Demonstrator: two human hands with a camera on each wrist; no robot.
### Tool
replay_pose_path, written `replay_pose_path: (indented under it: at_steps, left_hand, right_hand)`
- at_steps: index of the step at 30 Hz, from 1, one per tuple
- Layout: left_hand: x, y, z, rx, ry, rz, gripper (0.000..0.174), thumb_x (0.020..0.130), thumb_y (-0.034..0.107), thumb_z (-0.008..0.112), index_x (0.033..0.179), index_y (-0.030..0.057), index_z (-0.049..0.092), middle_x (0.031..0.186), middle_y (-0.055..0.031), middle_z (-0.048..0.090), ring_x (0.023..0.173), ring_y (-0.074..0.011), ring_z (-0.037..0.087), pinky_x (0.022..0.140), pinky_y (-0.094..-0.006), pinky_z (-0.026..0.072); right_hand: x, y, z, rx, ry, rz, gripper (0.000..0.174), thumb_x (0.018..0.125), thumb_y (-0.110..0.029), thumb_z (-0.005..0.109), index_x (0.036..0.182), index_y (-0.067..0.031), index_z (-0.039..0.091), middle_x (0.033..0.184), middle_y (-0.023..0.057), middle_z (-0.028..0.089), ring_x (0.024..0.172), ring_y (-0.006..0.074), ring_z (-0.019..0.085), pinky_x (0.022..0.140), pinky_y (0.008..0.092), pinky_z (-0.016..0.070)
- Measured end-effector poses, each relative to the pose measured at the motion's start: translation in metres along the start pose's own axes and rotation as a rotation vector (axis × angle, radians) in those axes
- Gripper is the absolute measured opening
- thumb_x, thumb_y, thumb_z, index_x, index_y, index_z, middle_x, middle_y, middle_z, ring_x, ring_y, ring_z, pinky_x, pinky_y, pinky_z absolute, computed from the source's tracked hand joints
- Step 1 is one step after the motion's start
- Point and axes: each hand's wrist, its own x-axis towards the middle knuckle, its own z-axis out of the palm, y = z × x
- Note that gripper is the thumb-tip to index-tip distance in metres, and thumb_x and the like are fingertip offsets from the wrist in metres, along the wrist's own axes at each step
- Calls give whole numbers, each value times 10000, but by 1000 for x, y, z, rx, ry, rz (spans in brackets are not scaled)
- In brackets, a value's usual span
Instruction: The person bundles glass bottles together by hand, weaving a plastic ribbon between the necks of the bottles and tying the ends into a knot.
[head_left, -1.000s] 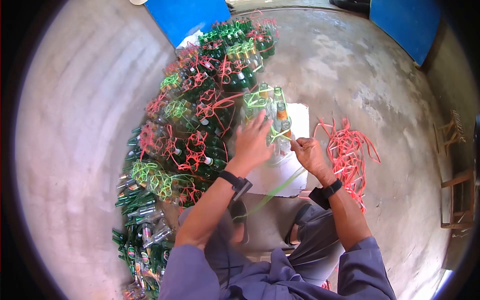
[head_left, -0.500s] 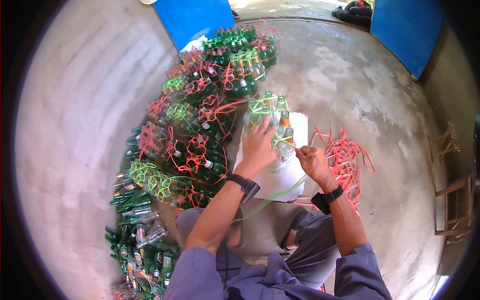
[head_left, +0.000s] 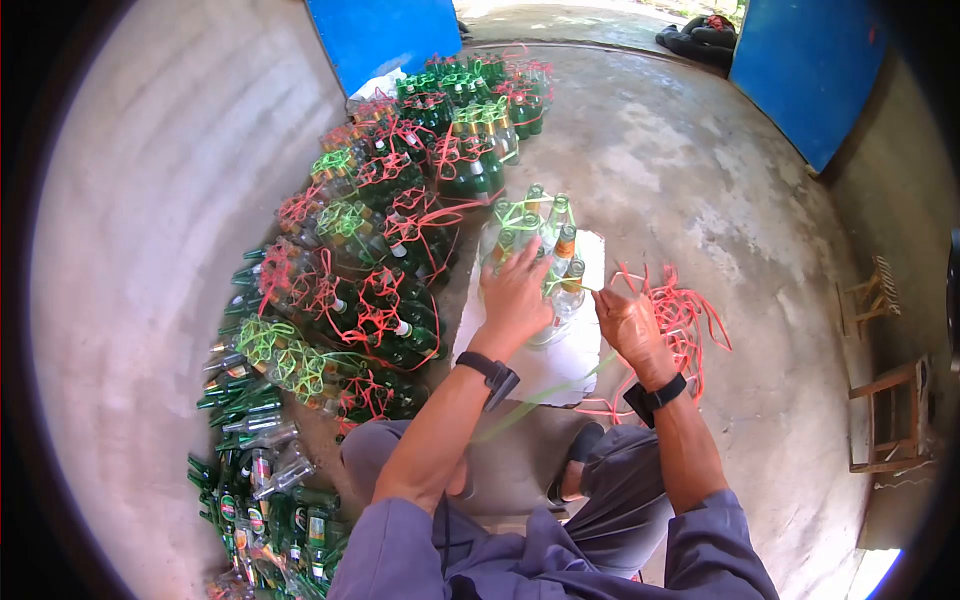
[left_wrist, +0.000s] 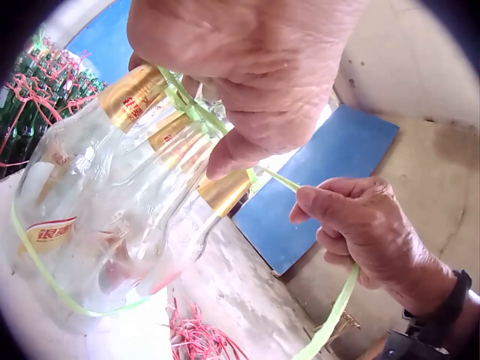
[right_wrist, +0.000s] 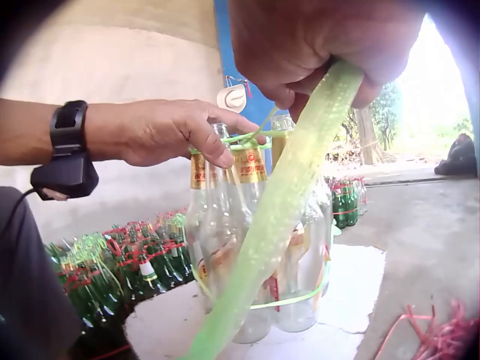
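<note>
A bundle of clear glass bottles point(head_left: 566, 243) with gold neck labels stands upright, tied round with light green plastic strap. My left hand point(head_left: 517, 305) lies over the bottle necks. Its thumb point(right_wrist: 219, 153) presses down at a neck beside the strap, fingers reaching across the tops. To the bundle's right, my right hand point(head_left: 630, 328) pinches the green strap point(left_wrist: 280, 179) between thumb and curled fingers. That length runs straight from the necks to my fingertips. A loose tail of the strap point(right_wrist: 281, 202) hangs below the right fist. Another green band point(left_wrist: 82, 309) circles the bottles lower down.
Under the bundle lies a white board point(head_left: 545, 378). Strapped bundles of green and clear bottles point(head_left: 400, 320) crowd the left, with loose bottles point(head_left: 265, 500) lying nearer me. A tangle of red strap point(head_left: 690, 325) lies to the right. Wooden stools point(head_left: 893, 415) stand by the right wall.
My right hand has drawn slightly right, away from the bundle, and its fist has turned, still pinching the strap. The left hand stays on the bottle necks. The head view has shifted a little.
</note>
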Motion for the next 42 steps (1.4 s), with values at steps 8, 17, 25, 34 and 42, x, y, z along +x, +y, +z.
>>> replay_pose_path:
  at_steps: [8, 17, 25, 34, 42]
  left_hand:
    - [1, 2, 3, -24, 78, -10, 573, 667, 122, 734, 1232, 104, 642, 1522, -59, 421, 1336, -239, 463, 1046, -648, 291]
    - [0, 2, 4, -7, 70, 3, 534, 724, 183, 711, 1246, 100, 634, 1556, -70, 400, 1316, -304, 477, 1018, -637, 311]
    - [-9, 4, 7, -37, 160, 11, 689, 692, 139, 736, 1345, 62, 533, 1557, -156, 368, 1382, -356, 410, 1052, -603, 305]
    - [-29, 3, 44, -520, 469, -279, 1093, 670, 141, 844, 1517, -55, 181, 1549, -324, 260, 1435, -454, 296, 1173, -463, 268]
    - [-23, -5, 42, -424, 505, -293, 1148, 644, 168, 857, 1523, -53, 153, 1550, -328, 256, 1422, -466, 316, 1165, -439, 296]
  right_hand:
    - [54, 7, 11, -141, 162, -139, 212, 887, -155, 666, 725, -41, 592, 719, 171, 633, 641, 389, 617, 547, 481, 469]
    - [63, 60, 66, 164, 58, 141, 226, 905, -220, 683, 820, -10, 689, 721, 184, 659, 631, 359, 624, 593, 425, 484]
    - [42, 58, 78, 735, -13, 445, 325, 997, -235, 600, 848, 38, 693, 656, -24, 567, 670, 52, 470, 626, 279, 431]
    - [41, 60, 89, 718, 53, 428, 318, 995, -218, 584, 847, 41, 696, 639, 1, 599, 635, 73, 471, 622, 306, 435]
    - [37, 42, 80, 589, 8, 510, 339, 992, -243, 582, 848, 41, 698, 589, 52, 546, 604, 98, 452, 611, 318, 434]
